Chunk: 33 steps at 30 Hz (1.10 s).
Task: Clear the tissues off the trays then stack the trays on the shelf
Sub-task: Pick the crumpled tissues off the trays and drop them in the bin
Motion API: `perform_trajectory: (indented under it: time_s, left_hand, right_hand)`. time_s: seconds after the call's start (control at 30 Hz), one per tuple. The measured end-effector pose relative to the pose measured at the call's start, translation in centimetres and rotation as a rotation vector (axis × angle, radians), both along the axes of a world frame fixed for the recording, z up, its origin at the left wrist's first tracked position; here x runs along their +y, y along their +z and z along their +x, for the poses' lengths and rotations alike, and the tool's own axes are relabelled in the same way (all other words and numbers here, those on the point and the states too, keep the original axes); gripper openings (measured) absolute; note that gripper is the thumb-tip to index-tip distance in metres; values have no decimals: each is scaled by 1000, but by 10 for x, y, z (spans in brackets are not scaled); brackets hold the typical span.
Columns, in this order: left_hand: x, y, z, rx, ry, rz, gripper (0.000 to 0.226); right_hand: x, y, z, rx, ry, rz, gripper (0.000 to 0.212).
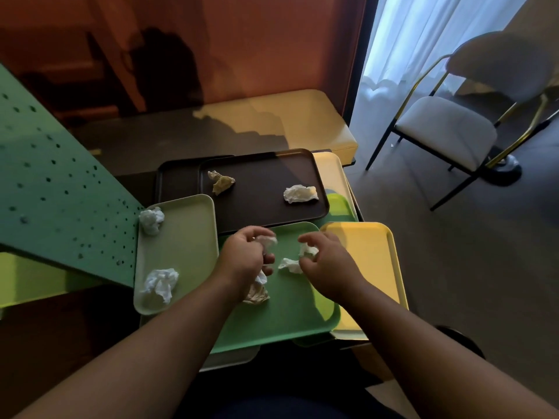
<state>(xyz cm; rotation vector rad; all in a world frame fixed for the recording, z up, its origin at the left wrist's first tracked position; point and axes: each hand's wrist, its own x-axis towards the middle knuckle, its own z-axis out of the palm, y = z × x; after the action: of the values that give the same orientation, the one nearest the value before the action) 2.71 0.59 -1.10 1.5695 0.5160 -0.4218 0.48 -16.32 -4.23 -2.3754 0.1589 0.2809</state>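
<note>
Both hands are over a green tray (290, 316) in the middle. My left hand (245, 261) grips crumpled tissues (267, 241), with more tissue hanging below the palm. My right hand (326, 261) pinches a white tissue (308, 251); another tissue piece (290, 265) lies on the tray just beside its fingers. A pale green tray (187, 237) to the left bears two tissue balls (151, 219) (160, 284). A dark brown tray (263, 189) behind holds a yellowish tissue (220, 182) and a white tissue (300, 193). A yellow tray (372, 255) lies to the right.
A green perforated shelf panel (54, 195) slopes at the left. More trays lie under and behind the top ones, including a cream tray (331, 173). A cushioned bench (302, 122) runs along the back wall. A white chair (447, 128) stands at the right by a curtain.
</note>
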Motion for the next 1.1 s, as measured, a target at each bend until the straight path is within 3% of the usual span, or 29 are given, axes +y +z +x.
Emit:
perform_trajectory:
  time_s: [0.1, 0.2, 0.27, 0.43, 0.53, 0.63, 0.83, 1.0, 1.1]
  left_hand:
    - [6, -3, -2, 15, 21, 65, 28]
    - [12, -4, -4, 47, 14, 67, 23]
    - [14, -5, -5, 49, 2, 50, 20]
    - [26, -4, -10, 81, 52, -87, 25]
    - [31, 2, -15, 83, 55, -150, 32]
    - [38, 7, -17, -3, 89, -163, 18]
    - [61, 4, -13, -48, 228, -68, 23]
    - [78, 1, -12, -44, 350, -102, 23]
    - [82, 4, -15, -42, 367, -183, 17]
  right_hand:
    - [3, -10, 2, 78, 100, -208, 61]
    - [8, -16, 4, 54, 200, -414, 36]
    - [13, -17, 7, 31, 188, -419, 15]
    - [39, 0, 6, -165, 110, 88, 10]
    - [58, 17, 0, -156, 115, 361, 9]
    - [72, 21, -2, -72, 99, 581, 13]
    - [75, 27, 3, 2, -111, 782, 15]
    - [78, 31, 6, -20, -164, 820, 13]
    - [85, 30, 6, 10, -86, 788, 13]
